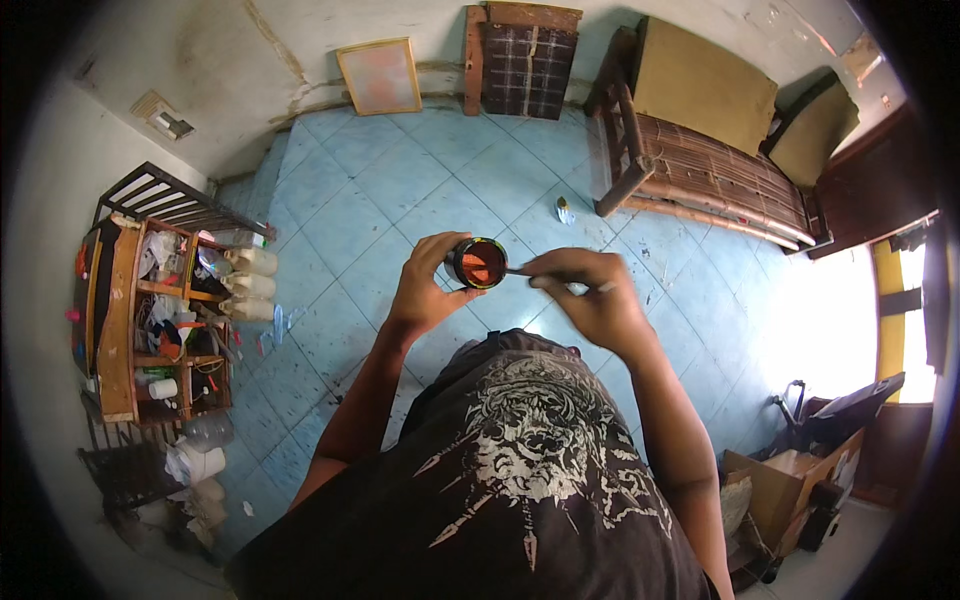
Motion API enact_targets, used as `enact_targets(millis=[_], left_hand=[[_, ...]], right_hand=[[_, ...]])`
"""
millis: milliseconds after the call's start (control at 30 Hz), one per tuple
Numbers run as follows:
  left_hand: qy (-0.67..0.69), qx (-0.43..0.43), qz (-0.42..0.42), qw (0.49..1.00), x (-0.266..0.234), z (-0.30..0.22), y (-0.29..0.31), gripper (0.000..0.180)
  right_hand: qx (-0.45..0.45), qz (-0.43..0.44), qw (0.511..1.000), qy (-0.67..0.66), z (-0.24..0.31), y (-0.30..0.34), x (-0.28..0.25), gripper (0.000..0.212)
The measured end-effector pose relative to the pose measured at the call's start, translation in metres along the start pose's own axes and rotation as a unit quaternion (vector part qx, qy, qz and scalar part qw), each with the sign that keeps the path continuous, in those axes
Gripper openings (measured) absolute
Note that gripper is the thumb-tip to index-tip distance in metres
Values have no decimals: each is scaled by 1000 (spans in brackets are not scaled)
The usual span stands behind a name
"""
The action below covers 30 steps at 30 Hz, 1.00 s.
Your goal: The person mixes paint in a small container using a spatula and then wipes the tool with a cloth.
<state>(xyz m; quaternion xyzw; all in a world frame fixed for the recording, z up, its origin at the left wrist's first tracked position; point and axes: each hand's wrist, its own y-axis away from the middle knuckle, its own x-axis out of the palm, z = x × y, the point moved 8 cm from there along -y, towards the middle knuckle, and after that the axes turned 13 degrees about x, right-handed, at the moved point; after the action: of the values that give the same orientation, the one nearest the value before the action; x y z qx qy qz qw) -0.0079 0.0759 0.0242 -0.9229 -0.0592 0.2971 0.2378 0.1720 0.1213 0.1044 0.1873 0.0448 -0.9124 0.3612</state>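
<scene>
Head view, and there's the blue tiled floor [410,190] spreading wide beneath everything, its far edges swallowed by the dark fisheye rim! Up at the right, the bamboo bench [725,180] with cushions on it; over on the left, the wooden shelf unit [122,320], crammed so full that much of its load can't be made out. Nearer, the dark printed shirt [530,450] fills the lower middle, cut off by the bottom edge, with 2 bare forearms reaching out past it. Now to the hands! Left hand [428,288]: half open, curved in a firm grip around the left side of a small dark tin [484,250], fingers over the far side, thumb at the near side. Right hand [597,298]: nearly closed, smeared by blur, its fingertips pinching the dark handle of a slim tool [516,271]; the curled fingers beneath are hard to read. That tin sits between the 2 hands, above the floor, its round mouth facing the camera, its base out of sight. The tool runs in over the right rim, and its tip can't be picked out clearly. And inside, a bright orange-red patch [474,270] against a darker interior, its depth impossible to judge!
</scene>
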Motion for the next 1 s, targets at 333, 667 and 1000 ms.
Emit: enact_targets(millis=[333,667,1000], left_hand=[[-27,72,-36,996,2,-3,10,70],[-144,113,-61,981,-20,-9,15,66],[-205,108,-82,969,-19,0,16,66]], right_hand=[[-68,-1,984,162,22,-5,31,22],[-124,-34,986,104,15,-14,40,22],[-51,-104,991,-74,-10,-26,35,15]])
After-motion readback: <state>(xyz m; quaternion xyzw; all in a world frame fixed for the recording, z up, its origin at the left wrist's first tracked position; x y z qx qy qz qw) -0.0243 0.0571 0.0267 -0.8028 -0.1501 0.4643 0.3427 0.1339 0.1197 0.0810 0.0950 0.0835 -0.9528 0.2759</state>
